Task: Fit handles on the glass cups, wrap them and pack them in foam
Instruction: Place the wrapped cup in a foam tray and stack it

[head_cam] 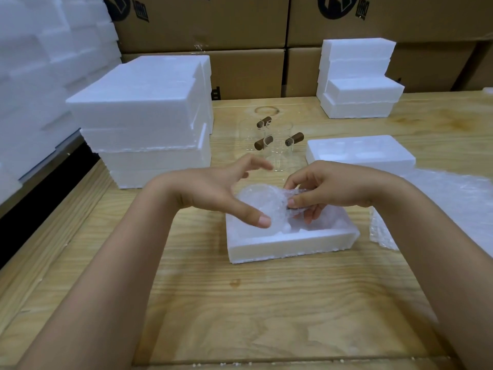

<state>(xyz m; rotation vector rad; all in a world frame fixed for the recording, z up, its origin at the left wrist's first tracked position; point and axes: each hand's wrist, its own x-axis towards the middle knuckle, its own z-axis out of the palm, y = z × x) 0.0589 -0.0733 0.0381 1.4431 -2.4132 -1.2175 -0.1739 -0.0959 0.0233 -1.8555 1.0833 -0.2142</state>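
The cardboard boxes [213, 22] behind carry a dark round logo, its lettering too blurred to read. A wrapped cup [257, 201] sits in the left pocket of the foam tray [290, 244], round end facing up, its dark handle [293, 208] pointing right. The left hand [213, 188] is spread wide, thumb resting on the cup, while the right hand [328, 190] pinches the bubble wrap around the handle.

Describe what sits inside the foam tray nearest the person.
A bubble-wrapped cup, touched by the left hand and pinched by the right hand. Hands and wrap hide the foam tray's floor.
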